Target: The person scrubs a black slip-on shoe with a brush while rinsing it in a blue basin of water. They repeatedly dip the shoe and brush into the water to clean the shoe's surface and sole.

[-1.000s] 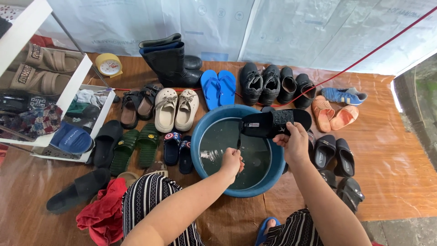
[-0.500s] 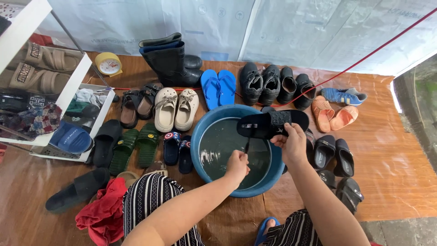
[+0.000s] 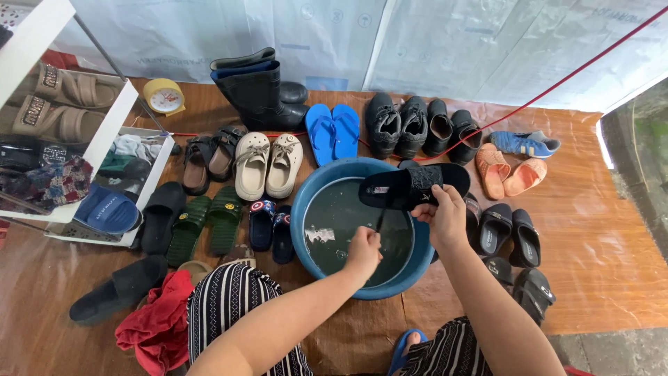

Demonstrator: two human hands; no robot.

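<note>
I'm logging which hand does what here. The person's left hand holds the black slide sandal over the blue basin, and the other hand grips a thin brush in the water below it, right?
Not quite: the head view shows the right hand holding the black slide sandal over the blue basin. The left hand grips the thin brush below it.
</note>
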